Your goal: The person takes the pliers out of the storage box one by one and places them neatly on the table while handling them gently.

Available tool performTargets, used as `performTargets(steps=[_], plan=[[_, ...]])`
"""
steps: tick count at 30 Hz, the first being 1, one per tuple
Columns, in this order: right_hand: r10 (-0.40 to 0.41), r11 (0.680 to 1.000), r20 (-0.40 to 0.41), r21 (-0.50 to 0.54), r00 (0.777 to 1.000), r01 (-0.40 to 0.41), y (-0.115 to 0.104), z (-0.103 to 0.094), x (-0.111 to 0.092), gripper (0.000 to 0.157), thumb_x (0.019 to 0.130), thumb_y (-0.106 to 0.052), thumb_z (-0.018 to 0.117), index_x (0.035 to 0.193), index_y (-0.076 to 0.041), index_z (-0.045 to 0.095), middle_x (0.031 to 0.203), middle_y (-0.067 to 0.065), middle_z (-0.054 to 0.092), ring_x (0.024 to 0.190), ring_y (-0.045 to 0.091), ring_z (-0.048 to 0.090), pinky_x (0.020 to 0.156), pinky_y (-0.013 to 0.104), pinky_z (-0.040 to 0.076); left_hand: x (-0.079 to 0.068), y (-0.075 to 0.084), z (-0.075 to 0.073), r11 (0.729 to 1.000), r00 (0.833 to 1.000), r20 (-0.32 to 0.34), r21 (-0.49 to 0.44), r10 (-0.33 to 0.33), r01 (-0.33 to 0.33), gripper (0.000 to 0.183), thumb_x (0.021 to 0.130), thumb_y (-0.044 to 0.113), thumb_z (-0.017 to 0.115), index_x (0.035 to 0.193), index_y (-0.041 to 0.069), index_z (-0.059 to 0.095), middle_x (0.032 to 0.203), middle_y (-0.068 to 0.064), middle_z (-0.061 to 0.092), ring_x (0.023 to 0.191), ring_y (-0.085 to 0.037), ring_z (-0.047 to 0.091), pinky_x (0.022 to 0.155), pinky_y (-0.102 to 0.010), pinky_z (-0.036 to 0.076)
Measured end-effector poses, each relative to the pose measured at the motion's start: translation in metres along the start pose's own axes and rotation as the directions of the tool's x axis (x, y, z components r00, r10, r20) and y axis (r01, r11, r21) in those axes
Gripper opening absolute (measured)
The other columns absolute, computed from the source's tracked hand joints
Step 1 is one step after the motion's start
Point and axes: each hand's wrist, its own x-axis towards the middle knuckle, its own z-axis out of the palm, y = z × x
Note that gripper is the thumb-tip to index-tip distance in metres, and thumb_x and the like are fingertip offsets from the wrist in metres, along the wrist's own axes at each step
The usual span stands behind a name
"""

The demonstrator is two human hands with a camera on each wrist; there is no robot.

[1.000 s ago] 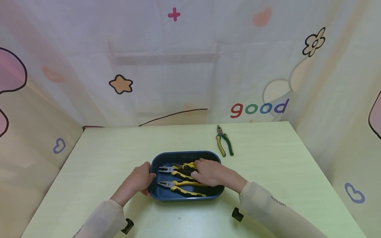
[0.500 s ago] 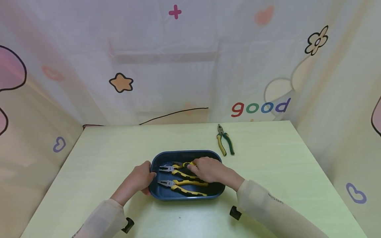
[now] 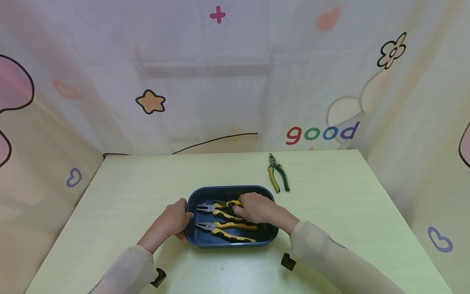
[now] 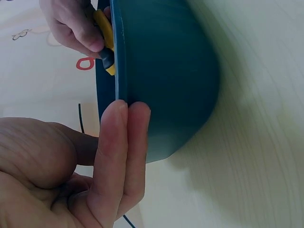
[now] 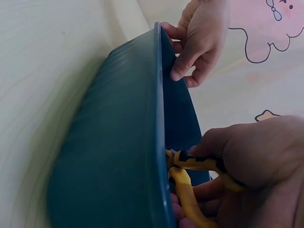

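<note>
A dark blue rectangular tray (image 3: pixel 231 245) stands on the table, with several yellow-and-black pliers inside. My left hand (image 3: pixel 175 217) pinches the tray's left rim, thumb inside and fingers against the outer wall (image 4: pixel 166 71). My right hand (image 3: pixel 255 208) reaches into the back right of the tray and grips a pair of pliers (image 3: pixel 232 203); their yellow-black handles (image 5: pixel 197 164) show between thumb and fingers in the right wrist view. Beside them lie combination pliers (image 3: pixel 225 215), partly under the right hand. Another pair of combination pliers (image 3: pixel 232 237) lies along the tray's front, jaws to the left.
Behind the tray's right corner, pliers with green and yellow handles (image 3: pixel 272 161) lie on the pale table (image 3: pixel 139 179), handles spread. A printed curtain (image 3: pixel 205 90) hangs round the back and sides of the table.
My right hand has shifted slightly back inside the tray, uncovering more of the pliers' handles there. My left hand keeps its hold on the rim.
</note>
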Motion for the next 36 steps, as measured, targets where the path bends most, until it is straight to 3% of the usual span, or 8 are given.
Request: performTargets(steps=[5, 15, 20, 24, 29, 36], plan=[[-0.011, 1.000, 0.032, 0.011, 0.999, 0.011, -0.002, -0.002, -0.001, 0.028, 0.107, -0.029, 0.058, 0.102, -0.002, 0.064, 0.075, 0.005, 0.053, 0.065, 0.017, 0.051, 0.060, 0.029, 0.040, 0.000, 0.001, 0.000, 1.000, 1.000, 0.001, 0.003, 0.002, -0.002, 0.013, 0.106, 0.007, 0.055, 0.109, -0.004, 0.049, 0.085, -0.018, 0.060, 0.050, -0.021, 0.068, 0.051, -0.028, 0.056], [-0.031, 0.998, 0.017, 0.055, 0.999, 0.030, 0.000, -0.001, -0.007, 0.027, 0.108, -0.026, 0.056, 0.097, -0.003, 0.063, 0.076, 0.006, 0.053, 0.067, 0.019, 0.050, 0.061, 0.031, 0.040, 0.000, 0.003, 0.000, 1.000, 1.000, 0.006, 0.002, -0.009, 0.009, 0.014, 0.107, 0.008, 0.055, 0.111, -0.005, 0.049, 0.086, -0.018, 0.061, 0.051, -0.021, 0.069, 0.052, -0.028, 0.057], [-0.013, 0.994, -0.002, 0.108, 1.000, 0.014, -0.002, -0.006, -0.016, 0.034, 0.107, -0.028, 0.059, 0.117, 0.004, 0.064, 0.077, 0.007, 0.054, 0.064, 0.018, 0.051, 0.061, 0.031, 0.042, 0.000, 0.002, 0.000, 1.000, 1.000, 0.008, -0.006, -0.012, 0.012, 0.014, 0.107, 0.008, 0.055, 0.111, -0.005, 0.049, 0.086, -0.019, 0.061, 0.051, -0.021, 0.069, 0.052, -0.028, 0.057], [0.000, 0.993, -0.004, 0.119, 1.000, 0.001, -0.004, -0.011, -0.023, 0.045, 0.106, -0.029, 0.061, 0.132, 0.007, 0.060, 0.090, 0.007, 0.059, 0.075, 0.018, 0.055, 0.070, 0.034, 0.048, 0.000, 0.001, 0.000, 1.000, 1.000, 0.010, -0.007, -0.017, 0.017, 0.014, 0.107, 0.008, 0.055, 0.111, -0.005, 0.049, 0.087, -0.019, 0.061, 0.051, -0.021, 0.069, 0.052, -0.028, 0.057], [0.007, 0.992, -0.015, 0.125, 1.000, -0.005, -0.005, -0.017, -0.031, 0.047, 0.105, -0.031, 0.062, 0.135, 0.005, 0.059, 0.105, 0.007, 0.063, 0.087, 0.019, 0.056, 0.081, 0.037, 0.052, 0.000, 0.000, 0.001, 1.000, 1.000, 0.008, -0.013, -0.011, 0.011, 0.014, 0.107, 0.007, 0.055, 0.110, -0.005, 0.048, 0.086, -0.019, 0.061, 0.051, -0.021, 0.069, 0.051, -0.028, 0.057], [-0.037, 0.987, -0.038, 0.155, 0.999, 0.043, -0.006, -0.025, -0.042, 0.042, 0.104, -0.029, 0.063, 0.128, 0.005, 0.062, 0.092, 0.004, 0.059, 0.079, 0.017, 0.056, 0.071, 0.033, 0.048, 0.000, 0.000, 0.001, 1.000, 1.000, 0.000, -0.018, 0.000, 0.000, 0.013, 0.107, 0.007, 0.055, 0.107, -0.004, 0.049, 0.085, -0.019, 0.061, 0.050, -0.021, 0.068, 0.050, -0.028, 0.057]])
